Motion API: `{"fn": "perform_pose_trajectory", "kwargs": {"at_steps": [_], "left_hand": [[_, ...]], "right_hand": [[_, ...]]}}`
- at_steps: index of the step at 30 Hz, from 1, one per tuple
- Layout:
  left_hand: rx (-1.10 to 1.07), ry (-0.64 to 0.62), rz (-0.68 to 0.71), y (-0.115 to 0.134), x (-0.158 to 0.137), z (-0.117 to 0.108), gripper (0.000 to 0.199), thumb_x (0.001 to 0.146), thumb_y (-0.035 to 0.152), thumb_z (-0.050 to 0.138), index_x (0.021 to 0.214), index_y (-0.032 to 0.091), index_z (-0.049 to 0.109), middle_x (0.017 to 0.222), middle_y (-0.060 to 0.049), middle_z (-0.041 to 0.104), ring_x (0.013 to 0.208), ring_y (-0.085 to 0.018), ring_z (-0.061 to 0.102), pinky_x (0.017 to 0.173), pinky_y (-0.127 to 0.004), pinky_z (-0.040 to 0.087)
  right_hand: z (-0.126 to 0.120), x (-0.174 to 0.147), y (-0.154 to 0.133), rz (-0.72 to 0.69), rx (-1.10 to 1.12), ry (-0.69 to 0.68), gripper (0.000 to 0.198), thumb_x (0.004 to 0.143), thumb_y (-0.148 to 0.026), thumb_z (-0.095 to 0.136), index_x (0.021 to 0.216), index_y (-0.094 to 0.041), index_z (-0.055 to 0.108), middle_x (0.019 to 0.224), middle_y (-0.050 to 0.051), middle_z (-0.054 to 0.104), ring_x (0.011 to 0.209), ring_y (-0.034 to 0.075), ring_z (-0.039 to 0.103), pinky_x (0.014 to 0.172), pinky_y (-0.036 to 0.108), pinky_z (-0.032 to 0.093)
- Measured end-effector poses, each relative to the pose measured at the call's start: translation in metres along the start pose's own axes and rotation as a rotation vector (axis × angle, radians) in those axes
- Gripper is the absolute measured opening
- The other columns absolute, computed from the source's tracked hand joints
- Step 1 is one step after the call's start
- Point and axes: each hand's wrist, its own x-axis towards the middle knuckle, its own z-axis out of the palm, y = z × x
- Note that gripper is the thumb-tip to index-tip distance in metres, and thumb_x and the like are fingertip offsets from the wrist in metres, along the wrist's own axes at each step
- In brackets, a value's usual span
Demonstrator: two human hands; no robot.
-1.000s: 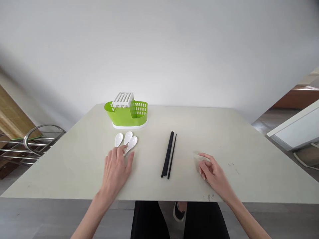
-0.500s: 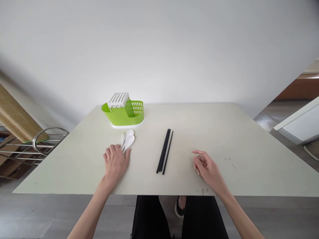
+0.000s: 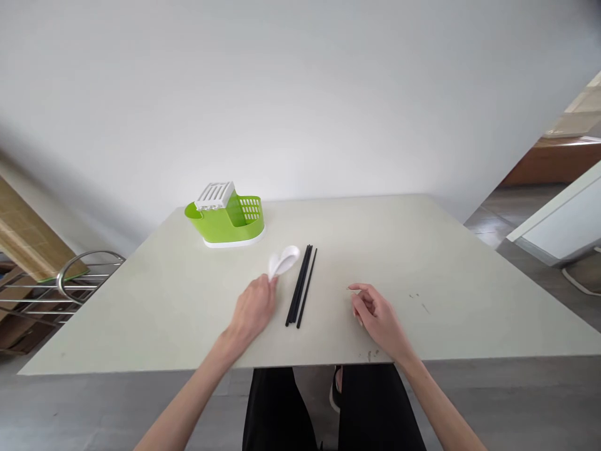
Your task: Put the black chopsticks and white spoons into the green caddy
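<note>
White soup spoons (image 3: 285,259), blurred by motion, stick out from the fingers of my left hand (image 3: 254,307), which is closed around their handles. Just right of them lie several black chopsticks (image 3: 299,285), close together, one of them slightly apart from the rest. My right hand (image 3: 377,313) rests to the right of the chopsticks, holding nothing, its index finger stretched out and the other fingers loosely curled. At the back left stands a green cutlery holder (image 3: 225,225) with a white slotted top and a white base.
The pale table (image 3: 164,313) reaches a white wall (image 3: 300,106) at its back edge. On the floor side at the left is a metal rack (image 3: 89,269) beside a wooden board (image 3: 32,232). Dark marks (image 3: 417,300) show on the tabletop at the right.
My left hand has carried the spoons rightward from in front of the green holder to beside the chopsticks. The view has shifted slightly; my right hand keeps its pose.
</note>
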Motion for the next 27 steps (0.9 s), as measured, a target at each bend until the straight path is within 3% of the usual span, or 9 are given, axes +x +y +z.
{"fn": "perform_pose_trajectory", "kwargs": {"at_steps": [5,9,14,22,27], "left_hand": [[-0.011,-0.061,0.136,0.09,0.009,0.011,0.042,0.113,0.037,0.028,0.109,0.014,0.063,0.097,-0.014,0.075,0.092,-0.027,0.074,0.076,-0.035,0.053],[0.022,-0.026,0.181,0.127,0.02,0.031,0.042,0.112,0.032,0.031,0.112,0.012,0.067,0.1,-0.019,0.076,0.099,-0.029,0.074,0.078,-0.037,0.055],[0.1,-0.012,0.193,0.141,0.022,0.046,0.038,0.112,0.026,0.034,0.115,0.009,0.068,0.105,-0.021,0.075,0.107,-0.031,0.073,0.082,-0.036,0.056],[0.157,-0.016,0.231,0.153,0.019,0.046,0.035,0.102,0.009,0.039,0.119,0.009,0.07,0.116,-0.024,0.071,0.103,-0.033,0.072,0.079,-0.037,0.055],[0.164,-0.049,0.241,0.15,0.014,0.037,0.03,0.106,0.026,0.049,0.124,0.01,0.067,0.119,-0.023,0.069,0.108,-0.035,0.071,0.083,-0.04,0.058]], "right_hand": [[0.001,0.003,0.003,0.007,0.021,0.041,0.048,0.103,-0.064,0.048,0.12,-0.021,0.062,0.07,-0.001,0.059,0.06,0.018,0.055,0.059,0.03,0.046],[0.003,0.006,0.01,-0.019,0.024,0.063,0.049,0.102,-0.065,0.047,0.119,-0.021,0.062,0.072,0.0,0.061,0.061,0.02,0.058,0.06,0.031,0.047],[0.004,0.007,0.013,-0.047,-0.001,0.08,0.045,0.104,-0.061,0.046,0.119,-0.021,0.062,0.072,0.0,0.062,0.064,0.02,0.058,0.064,0.032,0.047],[0.004,0.009,0.008,-0.061,0.019,0.059,0.041,0.105,-0.057,0.045,0.116,-0.022,0.063,0.073,-0.001,0.058,0.066,0.02,0.056,0.065,0.031,0.045],[0.004,0.008,0.007,-0.044,0.024,0.058,0.041,0.105,-0.057,0.047,0.116,-0.021,0.062,0.072,-0.001,0.059,0.065,0.02,0.057,0.064,0.032,0.044]]}}
